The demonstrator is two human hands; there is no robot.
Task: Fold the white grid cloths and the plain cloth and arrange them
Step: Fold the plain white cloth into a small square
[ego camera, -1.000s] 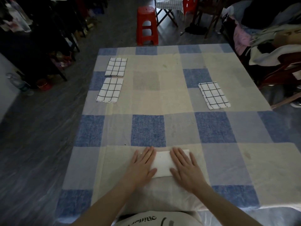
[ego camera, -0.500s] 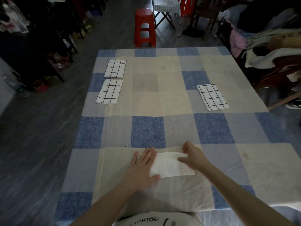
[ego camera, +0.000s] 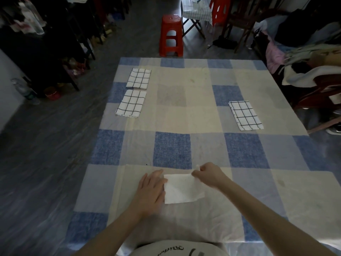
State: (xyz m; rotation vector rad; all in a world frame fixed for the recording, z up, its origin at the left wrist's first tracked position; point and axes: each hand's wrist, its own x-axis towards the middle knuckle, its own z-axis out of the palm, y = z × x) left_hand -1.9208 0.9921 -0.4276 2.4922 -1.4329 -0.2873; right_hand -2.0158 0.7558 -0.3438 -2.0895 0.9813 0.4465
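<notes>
While right hand (ego camera: 209,175) pinches far right corner of plain cloth (ego camera: 182,189) near front table edge, left hand (ego camera: 150,189) lies flat, fingers straight, on its left edge. Risk: loose pinch drops corner; uneven pull skews fold. Three grid cloths lie folded farther back.

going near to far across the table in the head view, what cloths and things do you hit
plain cloth held by both hands → right grid cloth → nearer left grid cloth → farther left grid cloth → red stool

Right hand (ego camera: 208,175) pinches plain cloth (ego camera: 181,189); left hand (ego camera: 150,191) presses it.
</notes>
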